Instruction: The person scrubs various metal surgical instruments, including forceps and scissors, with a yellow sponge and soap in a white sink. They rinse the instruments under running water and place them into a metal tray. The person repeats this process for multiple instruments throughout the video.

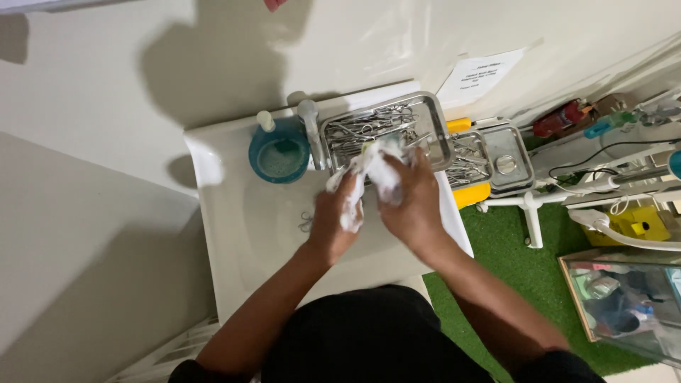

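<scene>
Over a white sink (227,213), my left hand (335,223) and my right hand (411,202) are both covered in white foam. Between them they grip a foamy object (376,167); what it is cannot be made out under the lather. Just behind my hands, a steel tray (438,122) full of several metal instruments rests on the sink's right rim. A small metal instrument (306,222) lies in the basin to the left of my left hand.
A teal bowl (279,152) of soapy liquid sits at the sink's back beside the tap (309,117). A yellow-edged steel box (489,159) with more instruments stands to the right. Green turf (511,262), white tubing, cables and a glass case (624,298) fill the right side.
</scene>
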